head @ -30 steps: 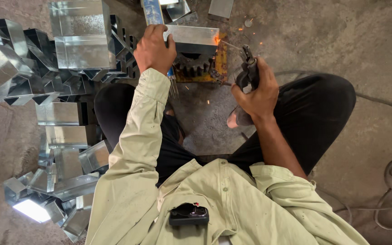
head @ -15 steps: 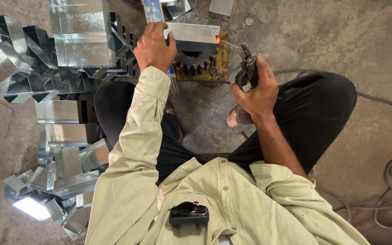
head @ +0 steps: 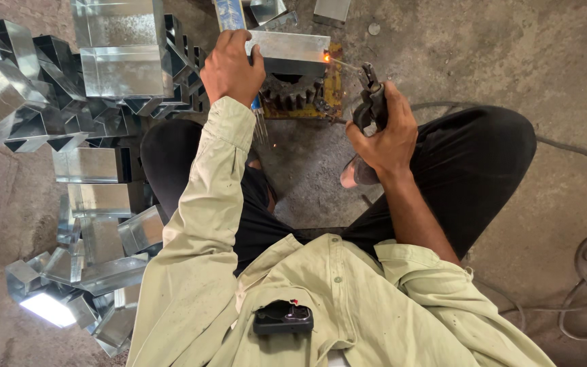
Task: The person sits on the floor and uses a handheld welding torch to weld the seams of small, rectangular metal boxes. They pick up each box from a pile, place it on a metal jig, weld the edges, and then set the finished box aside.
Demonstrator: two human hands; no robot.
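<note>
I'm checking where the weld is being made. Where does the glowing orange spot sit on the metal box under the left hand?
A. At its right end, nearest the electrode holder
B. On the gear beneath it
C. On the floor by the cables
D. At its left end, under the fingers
A: the glowing orange spot lies at the right end of the metal box, where the rod from the electrode holder in the right hand meets it; the left hand steadies the other end.
</note>
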